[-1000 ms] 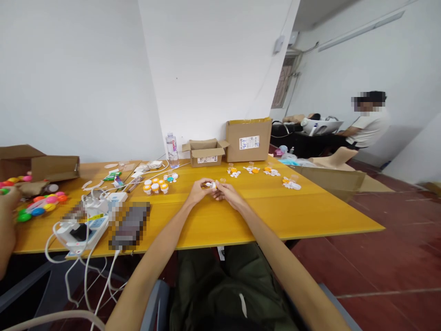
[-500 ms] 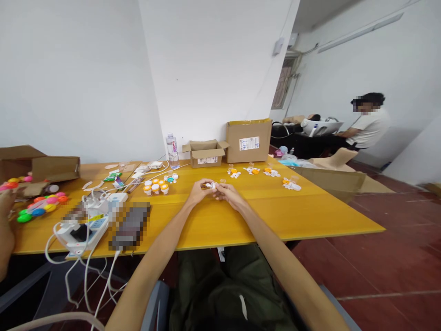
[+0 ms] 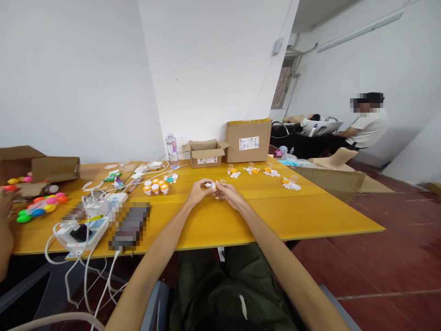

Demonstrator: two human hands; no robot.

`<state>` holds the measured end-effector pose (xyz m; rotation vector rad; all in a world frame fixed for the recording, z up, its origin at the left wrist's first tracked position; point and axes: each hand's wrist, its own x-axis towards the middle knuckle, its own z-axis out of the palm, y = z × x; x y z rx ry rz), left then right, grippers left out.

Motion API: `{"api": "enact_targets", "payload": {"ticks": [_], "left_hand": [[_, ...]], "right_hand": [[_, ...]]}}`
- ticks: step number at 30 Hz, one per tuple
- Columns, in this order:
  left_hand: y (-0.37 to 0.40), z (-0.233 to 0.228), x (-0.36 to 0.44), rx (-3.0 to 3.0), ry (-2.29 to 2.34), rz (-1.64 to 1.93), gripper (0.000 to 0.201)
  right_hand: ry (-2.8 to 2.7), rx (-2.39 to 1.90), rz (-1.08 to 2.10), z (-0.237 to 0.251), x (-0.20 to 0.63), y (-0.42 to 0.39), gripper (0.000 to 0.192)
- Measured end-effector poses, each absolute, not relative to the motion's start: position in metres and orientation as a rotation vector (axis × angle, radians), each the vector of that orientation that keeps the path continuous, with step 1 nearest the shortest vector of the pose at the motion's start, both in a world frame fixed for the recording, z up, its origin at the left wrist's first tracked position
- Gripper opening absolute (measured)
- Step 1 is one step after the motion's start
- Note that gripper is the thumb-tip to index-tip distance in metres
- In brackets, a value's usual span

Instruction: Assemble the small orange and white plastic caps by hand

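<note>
Near the small cardboard box [image 3: 206, 154], both hands pinch 1 small white-and-orange toy [image 3: 212, 185]; left hand [image 3: 199, 190] steadies, right hand [image 3: 229, 193] seemingly fitting a part; alignment matters.

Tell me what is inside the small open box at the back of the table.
The small box stands with its flaps open, but only its front wall and flaps show. The inside is hidden at this angle, so the contents cannot be seen.
</note>
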<state>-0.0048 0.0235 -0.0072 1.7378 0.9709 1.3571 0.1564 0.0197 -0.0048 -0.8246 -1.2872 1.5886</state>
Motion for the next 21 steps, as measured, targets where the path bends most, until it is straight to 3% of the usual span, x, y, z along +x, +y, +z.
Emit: {"api": "enact_targets", "payload": {"ticks": [6, 16, 21], "left_hand": [[0.0222, -0.0071, -0.0044, 1.723, 0.947, 1.353, 0.03], [0.0222, -0.0073, -0.004, 1.719, 0.964, 1.338, 0.029], [0.0215, -0.007, -0.0041, 1.717, 0.977, 1.342, 0.029]], "right_hand": [[-1.288, -0.823, 1.595, -0.0057, 0.1581, 0.0218, 0.019], [-1.264, -0.889, 1.605, 0.0014, 0.1531, 0.0123, 0.036], [-1.249, -0.872, 1.593, 0.0014, 0.1542, 0.0138, 0.027]]}}
